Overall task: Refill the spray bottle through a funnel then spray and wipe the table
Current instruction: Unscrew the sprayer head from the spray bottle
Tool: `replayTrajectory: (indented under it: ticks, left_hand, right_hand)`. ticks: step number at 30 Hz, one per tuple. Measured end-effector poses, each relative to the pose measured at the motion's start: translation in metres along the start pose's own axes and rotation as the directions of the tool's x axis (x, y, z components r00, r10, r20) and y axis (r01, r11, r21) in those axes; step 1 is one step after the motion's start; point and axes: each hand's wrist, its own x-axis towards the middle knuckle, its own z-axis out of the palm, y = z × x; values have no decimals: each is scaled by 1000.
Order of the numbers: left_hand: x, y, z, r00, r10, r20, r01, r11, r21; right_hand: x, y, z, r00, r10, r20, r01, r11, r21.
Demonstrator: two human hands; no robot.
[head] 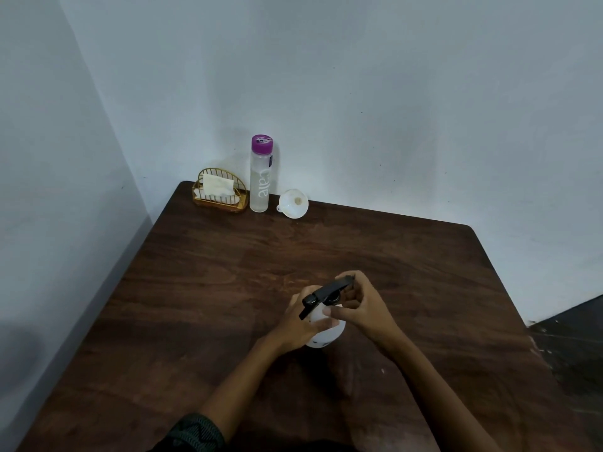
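The dark wooden surface (228, 288) is dry and unwiped as far as I can see, so I judge the task barely begun: my left hand (298, 324) wraps the white spray bottle (326, 331) standing near its middle, while my right hand (359, 305) pinches round the collar under the black spray head (328, 292), seemingly to unscrew it. Well apart by the far wall wait the purple-capped water bottle (260, 177), the napkin holder (220, 192) and the small white funnel (293, 203) lying tipped; nothing stands between, and refilling, spraying and wiping remain.
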Motion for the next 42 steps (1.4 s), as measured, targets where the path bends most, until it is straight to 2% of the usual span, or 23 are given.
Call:
replayTrajectory:
  ticks: [3,7,11,16,23,30,35,37,39,41,42]
  left_hand:
    - [1,0,-1,1000,-16,-1,16,1000,7]
    - [-2,6,-2,1000,-29,-7,29,998,54]
    - [-3,11,-2,998,53,-19,-49,987,155]
    - [-3,10,-3,994,109,-2,-105,967,233]
    - [-2,12,-4,992,125,-20,-115,957,266]
    - [-2,6,-4,987,144,-68,-122,959,256]
    - [-3,4,-13,974,164,-158,-126,967,223]
    - [-4,4,-17,968,163,-193,-120,969,216]
    - [-4,3,-21,962,162,-220,-114,970,215]
    - [-4,1,-23,956,163,-244,-115,973,198]
    - [-4,0,-24,953,163,-255,-118,976,183]
  right_hand:
    - [1,1,2,998,-63,-21,62,998,-30]
    - [-3,-1,-6,998,-38,-43,39,999,8]
    - [-7,-16,-17,996,-86,-23,88,992,90]
    - [-6,-26,-30,988,-91,-126,130,928,348]
    - [-5,-36,-67,971,-15,-240,158,791,591]
    - [4,-27,-108,886,78,-457,286,685,671]
    - [11,-17,-116,801,227,-553,333,600,728]
    - [16,-9,-116,742,298,-600,334,611,718]
    - [22,3,-118,677,341,-652,305,677,670]
    - [27,19,-117,655,342,-674,184,793,582]
    - [30,29,-114,674,331,-660,83,854,513]
